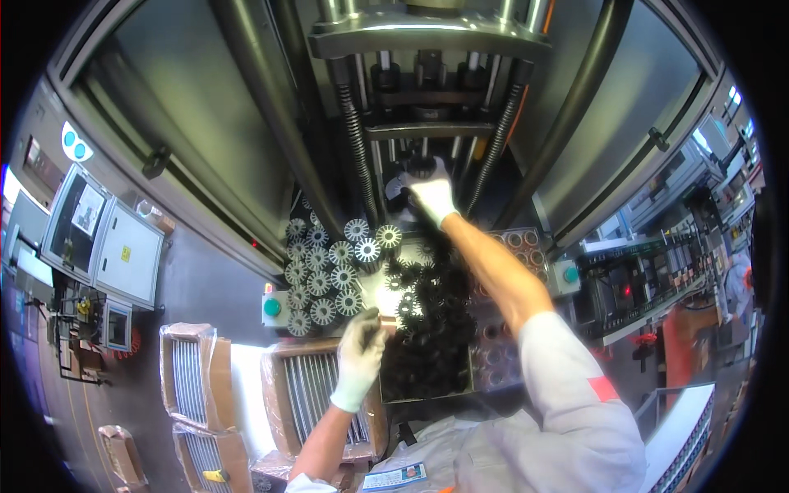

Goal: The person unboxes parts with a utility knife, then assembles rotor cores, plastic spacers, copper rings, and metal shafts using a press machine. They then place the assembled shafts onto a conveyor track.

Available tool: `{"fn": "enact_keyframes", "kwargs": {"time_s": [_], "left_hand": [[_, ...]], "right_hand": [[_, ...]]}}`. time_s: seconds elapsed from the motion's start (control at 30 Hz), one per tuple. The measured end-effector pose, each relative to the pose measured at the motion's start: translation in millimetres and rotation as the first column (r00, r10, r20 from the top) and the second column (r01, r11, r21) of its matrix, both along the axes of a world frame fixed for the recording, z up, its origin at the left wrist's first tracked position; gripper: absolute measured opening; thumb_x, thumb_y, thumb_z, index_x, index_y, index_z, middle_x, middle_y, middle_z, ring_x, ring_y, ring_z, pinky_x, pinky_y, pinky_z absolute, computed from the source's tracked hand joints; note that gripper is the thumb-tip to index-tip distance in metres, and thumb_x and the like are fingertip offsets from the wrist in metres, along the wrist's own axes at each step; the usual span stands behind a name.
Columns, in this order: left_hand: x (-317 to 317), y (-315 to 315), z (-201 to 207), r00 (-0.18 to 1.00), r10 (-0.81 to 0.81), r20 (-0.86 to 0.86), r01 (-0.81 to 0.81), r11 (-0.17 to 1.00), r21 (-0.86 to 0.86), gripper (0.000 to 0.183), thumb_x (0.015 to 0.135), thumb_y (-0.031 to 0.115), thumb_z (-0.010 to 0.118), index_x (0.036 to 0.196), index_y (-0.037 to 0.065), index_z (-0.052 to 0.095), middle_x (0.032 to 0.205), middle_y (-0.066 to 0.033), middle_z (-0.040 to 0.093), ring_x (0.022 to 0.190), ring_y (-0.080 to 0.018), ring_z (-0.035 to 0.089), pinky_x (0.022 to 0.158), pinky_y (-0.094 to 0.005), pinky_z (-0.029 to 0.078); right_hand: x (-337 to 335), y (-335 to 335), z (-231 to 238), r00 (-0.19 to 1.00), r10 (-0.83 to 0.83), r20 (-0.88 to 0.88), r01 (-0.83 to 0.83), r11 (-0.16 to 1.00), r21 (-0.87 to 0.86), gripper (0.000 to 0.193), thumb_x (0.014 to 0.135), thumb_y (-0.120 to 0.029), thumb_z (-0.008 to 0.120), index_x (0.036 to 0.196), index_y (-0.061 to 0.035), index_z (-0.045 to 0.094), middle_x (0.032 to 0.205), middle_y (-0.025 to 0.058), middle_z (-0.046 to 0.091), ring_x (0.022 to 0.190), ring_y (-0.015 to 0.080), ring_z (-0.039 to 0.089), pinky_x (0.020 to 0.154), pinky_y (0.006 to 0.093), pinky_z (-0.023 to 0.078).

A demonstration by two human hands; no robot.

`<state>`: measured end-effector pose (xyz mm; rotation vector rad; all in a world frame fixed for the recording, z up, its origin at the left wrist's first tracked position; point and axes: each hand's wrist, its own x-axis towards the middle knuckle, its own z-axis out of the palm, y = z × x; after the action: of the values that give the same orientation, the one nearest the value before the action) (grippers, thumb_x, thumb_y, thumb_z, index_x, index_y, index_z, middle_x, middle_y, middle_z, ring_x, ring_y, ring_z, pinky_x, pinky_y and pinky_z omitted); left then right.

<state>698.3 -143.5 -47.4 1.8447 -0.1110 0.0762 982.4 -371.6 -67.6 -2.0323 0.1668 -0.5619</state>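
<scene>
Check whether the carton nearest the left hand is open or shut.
Open: a row of silver rods shows inside the carton, with no cardboard lid over them. The left hand hides part of it.

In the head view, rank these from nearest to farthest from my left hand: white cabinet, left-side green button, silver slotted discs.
From the left hand:
1. Silver slotted discs, just ahead and to the left.
2. Left-side green button, farther left, past the discs.
3. White cabinet, far left, well beyond the button.
</scene>
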Motion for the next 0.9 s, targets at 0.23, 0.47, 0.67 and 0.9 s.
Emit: {"fn": "enact_keyframes", "kwargs": {"time_s": [0.23, 0.47, 0.67, 0.9], "left_hand": [[107, -35, -5, 0.951, -0.091, 0.295, -0.051, 0.896, 0.44, 0.018, 0.093, 0.019, 0.066, 0.096, 0.002, 0.063, 0.101, -0.0179, 0.058, 0.093, -0.0339, 0.057, 0.085, -0.0429, 0.048], [230, -106, -7, 0.795, -0.283, 0.536, -0.27, 0.625, 0.732, 0.014, 0.096, 0.02, 0.062, 0.098, 0.007, 0.06, 0.098, -0.0182, 0.058, 0.077, -0.0384, 0.063, 0.066, -0.0477, 0.051], [285, -120, -40, 0.767, -0.481, 0.424, -0.036, 0.628, 0.777, 0.019, 0.087, -0.001, 0.064, 0.104, 0.005, 0.069, 0.102, -0.0186, 0.068, 0.093, -0.038, 0.066, 0.08, -0.044, 0.053], [299, -131, -41, 0.804, -0.466, 0.369, 0.019, 0.64, 0.768, 0.018, 0.091, 0.005, 0.069, 0.108, -0.002, 0.07, 0.112, -0.0191, 0.068, 0.104, -0.0343, 0.064, 0.094, -0.0397, 0.049]], "right_hand": [[-59, -16, 111, 0.851, 0.506, -0.14, -0.322, 0.713, 0.623, 0.02, 0.094, -0.025, 0.067, 0.091, -0.0052, 0.07, 0.077, 0.0039, 0.069, 0.07, 0.0111, 0.066, 0.055, 0.0274, 0.052], [-257, -164, 129, 0.498, 0.547, -0.673, -0.732, 0.681, 0.012, 0.079, 0.074, -0.05, 0.077, 0.131, 0.0001, 0.056, 0.112, 0.0237, 0.068, 0.105, 0.035, 0.066, 0.091, 0.0429, 0.05], [-365, -417, 103, 0.539, -0.553, -0.635, 0.026, 0.765, -0.644, 0.07, 0.072, -0.054, 0.072, 0.117, -0.0019, 0.058, 0.105, 0.0201, 0.071, 0.097, 0.0362, 0.07, 0.086, 0.041, 0.055], [-362, -655, 61, 0.432, -0.861, -0.268, 0.258, 0.403, -0.878, 0.068, 0.075, -0.042, 0.075, 0.126, -0.0017, 0.055, 0.117, 0.0211, 0.068, 0.107, 0.0361, 0.068, 0.09, 0.0477, 0.053]]}}
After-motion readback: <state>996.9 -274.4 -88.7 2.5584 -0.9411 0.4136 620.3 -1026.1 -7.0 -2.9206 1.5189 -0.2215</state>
